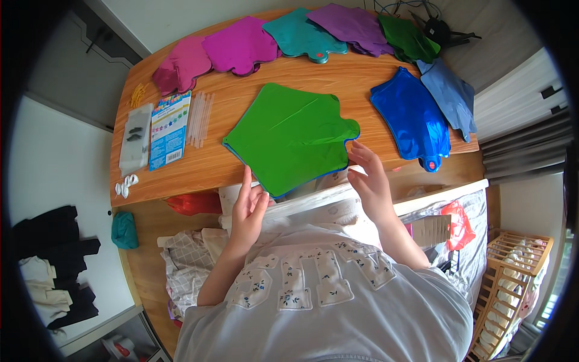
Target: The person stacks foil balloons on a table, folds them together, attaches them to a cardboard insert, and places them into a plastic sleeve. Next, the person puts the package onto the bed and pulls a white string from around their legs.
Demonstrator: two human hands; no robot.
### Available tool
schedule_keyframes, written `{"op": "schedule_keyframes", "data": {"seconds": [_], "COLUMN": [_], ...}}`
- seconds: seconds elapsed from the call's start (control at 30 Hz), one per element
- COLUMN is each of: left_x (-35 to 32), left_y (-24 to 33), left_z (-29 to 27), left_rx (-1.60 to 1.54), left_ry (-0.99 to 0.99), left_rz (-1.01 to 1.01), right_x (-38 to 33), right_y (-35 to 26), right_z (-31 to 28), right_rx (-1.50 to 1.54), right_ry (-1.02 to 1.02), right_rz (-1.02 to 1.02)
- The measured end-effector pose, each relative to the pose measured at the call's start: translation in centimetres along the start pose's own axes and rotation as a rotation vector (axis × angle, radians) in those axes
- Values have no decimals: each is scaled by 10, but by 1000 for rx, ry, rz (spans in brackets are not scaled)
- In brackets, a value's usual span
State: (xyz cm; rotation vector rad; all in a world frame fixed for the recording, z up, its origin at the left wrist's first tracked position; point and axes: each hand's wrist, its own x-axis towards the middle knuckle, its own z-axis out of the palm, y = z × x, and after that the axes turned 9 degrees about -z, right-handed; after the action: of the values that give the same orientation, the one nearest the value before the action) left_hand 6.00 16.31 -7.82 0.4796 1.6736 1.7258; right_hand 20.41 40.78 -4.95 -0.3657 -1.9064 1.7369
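Two hands: our left hand (249, 205) and right hand (369, 181) pinch, seemingly, green foil balloon (289, 136) | overhanging table (199, 166) edge; may slip, crease.

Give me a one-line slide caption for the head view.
Both hands, left hand and right hand, grip a flat green foil balloon on a wooden table.

Wearing a pale grey-white T-shirt with short sleeves, filling the view from about 5 to 7 o'clock. Across the chest, large white block letters sewn on, each dotted with small dark blue flower sprigs. Both forearms bare, no watch, no bracelet, no ring seen. Left hand (248, 208) at about 7 o'clock from the centre, right hand (369, 180) at about 4 o'clock, both without gloves.
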Motion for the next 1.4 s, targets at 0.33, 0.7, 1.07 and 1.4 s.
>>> {"op": "schedule_keyframes", "data": {"seconds": [0.33, 0.7, 1.07, 1.4], "left_x": [2, 22, -27, -37], "left_y": [2, 0, 12, 18], "left_z": [1, 10, -17, -30], "left_rx": [14, -38, -73, -145], "left_ry": [19, 162, 60, 106], "left_rz": [-12, -83, -193, -226], "right_x": [16, 104, 7, -27], "right_y": [-10, -4, -33, 2], "right_z": [-13, -35, -18, -2], "right_rx": [-49, -800, -683, 183], "right_ry": [48, -343, -208, -166], "right_rz": [56, -371, -143, 357]}}
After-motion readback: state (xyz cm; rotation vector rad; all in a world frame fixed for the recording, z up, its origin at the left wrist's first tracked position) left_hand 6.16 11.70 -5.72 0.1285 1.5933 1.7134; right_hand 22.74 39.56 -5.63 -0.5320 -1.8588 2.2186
